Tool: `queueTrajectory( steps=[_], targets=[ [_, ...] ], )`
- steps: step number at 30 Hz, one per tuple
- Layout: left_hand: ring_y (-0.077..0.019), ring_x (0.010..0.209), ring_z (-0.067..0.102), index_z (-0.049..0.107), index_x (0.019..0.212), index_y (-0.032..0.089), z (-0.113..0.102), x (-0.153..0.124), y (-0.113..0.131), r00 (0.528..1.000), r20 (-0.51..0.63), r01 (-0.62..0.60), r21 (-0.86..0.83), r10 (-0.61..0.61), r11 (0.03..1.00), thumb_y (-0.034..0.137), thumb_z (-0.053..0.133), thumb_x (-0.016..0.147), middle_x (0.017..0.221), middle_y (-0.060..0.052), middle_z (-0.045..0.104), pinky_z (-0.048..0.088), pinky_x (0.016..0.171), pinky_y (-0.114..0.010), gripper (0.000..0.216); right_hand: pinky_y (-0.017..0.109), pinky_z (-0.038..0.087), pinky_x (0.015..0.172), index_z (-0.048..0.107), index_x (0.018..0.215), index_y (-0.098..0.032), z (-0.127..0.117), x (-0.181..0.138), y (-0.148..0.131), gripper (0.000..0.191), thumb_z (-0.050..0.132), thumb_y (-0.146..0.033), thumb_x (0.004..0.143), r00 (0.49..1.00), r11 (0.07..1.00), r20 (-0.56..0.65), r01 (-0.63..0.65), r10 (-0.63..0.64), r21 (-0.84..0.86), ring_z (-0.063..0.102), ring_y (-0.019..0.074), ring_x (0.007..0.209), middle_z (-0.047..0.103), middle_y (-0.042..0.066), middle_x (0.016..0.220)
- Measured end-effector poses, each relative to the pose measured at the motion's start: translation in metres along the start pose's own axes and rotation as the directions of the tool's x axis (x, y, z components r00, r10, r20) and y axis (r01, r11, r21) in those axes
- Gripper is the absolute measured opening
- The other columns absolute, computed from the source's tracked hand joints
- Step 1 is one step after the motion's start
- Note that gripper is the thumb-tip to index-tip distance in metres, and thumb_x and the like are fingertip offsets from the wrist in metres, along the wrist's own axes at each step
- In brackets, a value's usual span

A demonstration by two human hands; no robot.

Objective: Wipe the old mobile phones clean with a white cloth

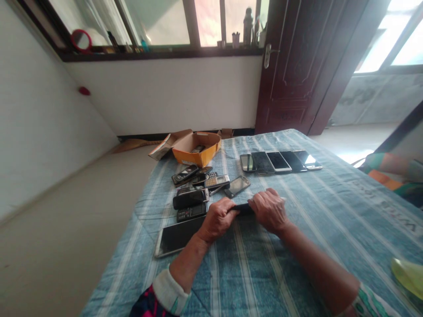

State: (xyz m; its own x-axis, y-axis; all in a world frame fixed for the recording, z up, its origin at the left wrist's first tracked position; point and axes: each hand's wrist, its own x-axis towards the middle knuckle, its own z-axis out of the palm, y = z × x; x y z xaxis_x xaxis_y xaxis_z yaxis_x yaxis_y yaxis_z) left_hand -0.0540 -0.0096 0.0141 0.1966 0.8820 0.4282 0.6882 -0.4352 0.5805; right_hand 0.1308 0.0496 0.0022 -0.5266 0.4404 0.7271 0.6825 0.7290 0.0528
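My left hand [218,219] and my right hand [271,210] both grip the ends of a black phone [243,208] lying low over the striped blue tablecloth [297,246]. Fingers of both hands are curled round it. To the left of my left hand lies a large phone with a silver rim [176,236]. Beyond it sits a cluster of several old keypad phones [198,185]. A small smartphone [237,186] lies just past my hands.
Several smartphones lie in a neat row [280,161] at the far side. An orange cardboard box [196,148] with its lid beside it stands at the far left corner. A green object [410,275] sits at the right edge. A dark door [297,66] stands beyond.
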Motion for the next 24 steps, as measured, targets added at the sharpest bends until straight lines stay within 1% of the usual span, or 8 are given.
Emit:
queueTrajectory(
  steps=[3,5,9,12,14,18,21,24],
  targets=[
    [-0.0131,0.066,0.055,0.062,0.071,0.015,-0.001,0.000,0.000,1.000,0.001,-0.006,-0.010,0.006,1.000,0.014,0.057,0.082,0.068,-0.001,0.057,0.042,0.062,-0.023,0.012,0.031,0.027,0.067,0.050,0.061,-0.019,0.003,0.008,-0.023,0.036,0.039,-0.030,0.093,1.000,1.000,0.006,0.011,-0.011,0.023,0.040,0.0155,0.056,0.050,0.001,0.056],
    [-0.0134,0.067,0.056,0.063,0.072,0.015,-0.001,-0.001,0.000,1.000,0.000,-0.010,-0.027,0.010,1.000,0.013,0.056,0.082,0.069,-0.002,0.057,0.043,0.063,-0.023,0.012,0.032,0.026,0.065,0.050,0.062,-0.019,0.005,0.010,-0.029,0.035,0.039,-0.030,0.094,0.999,0.998,0.017,0.047,-0.048,0.039,0.041,0.0162,0.057,0.051,0.002,0.057],
    [-0.0131,0.068,0.056,0.063,0.072,0.015,0.000,-0.002,-0.001,1.000,0.003,-0.005,-0.044,0.005,0.999,0.013,0.058,0.081,0.070,-0.002,0.058,0.043,0.063,-0.022,0.010,0.031,0.025,0.065,0.051,0.064,-0.019,0.002,0.002,-0.011,0.033,0.041,-0.031,0.093,0.993,0.993,0.052,0.107,-0.109,0.055,0.041,0.0158,0.059,0.051,0.001,0.059],
    [-0.0127,0.067,0.056,0.063,0.073,0.015,0.001,-0.002,-0.002,1.000,-0.005,0.012,-0.031,-0.013,0.999,0.015,0.059,0.081,0.070,-0.002,0.058,0.042,0.062,-0.022,0.009,0.030,0.026,0.066,0.051,0.063,-0.019,-0.003,-0.006,0.010,0.033,0.041,-0.030,0.093,0.996,0.997,0.055,0.075,-0.076,0.028,0.041,0.0154,0.059,0.050,0.001,0.059],
    [-0.0125,0.066,0.056,0.062,0.073,0.015,0.002,-0.001,-0.002,1.000,-0.013,0.019,-0.027,-0.019,0.999,0.015,0.059,0.081,0.070,-0.001,0.058,0.042,0.062,-0.022,0.009,0.030,0.026,0.065,0.051,0.063,-0.019,-0.005,-0.008,0.012,0.034,0.041,-0.029,0.093,0.999,1.000,0.044,0.029,-0.029,0.008,0.041,0.0156,0.059,0.051,0.002,0.059],
    [-0.0123,0.065,0.054,0.061,0.069,0.015,0.001,0.000,-0.001,1.000,-0.012,0.007,-0.024,-0.007,1.000,0.013,0.059,0.080,0.067,-0.001,0.056,0.042,0.061,-0.022,0.011,0.031,0.025,0.065,0.051,0.063,-0.019,-0.001,0.000,-0.015,0.032,0.042,-0.028,0.093,0.998,0.998,0.033,-0.062,0.062,0.000,0.042,0.0164,0.059,0.052,0.002,0.059],
    [-0.0125,0.065,0.055,0.061,0.069,0.015,0.000,0.000,0.000,1.000,-0.006,0.004,-0.034,-0.005,0.999,0.008,0.056,0.079,0.067,-0.001,0.056,0.042,0.062,-0.022,0.013,0.032,0.024,0.063,0.051,0.063,-0.020,0.004,0.009,-0.035,0.034,0.040,-0.029,0.094,0.999,0.999,0.036,-0.040,0.040,0.017,0.042,0.0168,0.058,0.052,0.002,0.058],
    [-0.0124,0.066,0.056,0.062,0.071,0.016,0.000,-0.001,-0.001,1.000,-0.003,0.003,-0.050,-0.003,0.999,0.009,0.056,0.079,0.069,-0.001,0.058,0.042,0.062,-0.022,0.012,0.031,0.024,0.064,0.051,0.064,-0.019,0.003,0.010,-0.029,0.033,0.040,-0.029,0.094,0.997,0.997,0.062,0.050,-0.053,0.054,0.043,0.0165,0.059,0.052,0.002,0.059]
  ],
)
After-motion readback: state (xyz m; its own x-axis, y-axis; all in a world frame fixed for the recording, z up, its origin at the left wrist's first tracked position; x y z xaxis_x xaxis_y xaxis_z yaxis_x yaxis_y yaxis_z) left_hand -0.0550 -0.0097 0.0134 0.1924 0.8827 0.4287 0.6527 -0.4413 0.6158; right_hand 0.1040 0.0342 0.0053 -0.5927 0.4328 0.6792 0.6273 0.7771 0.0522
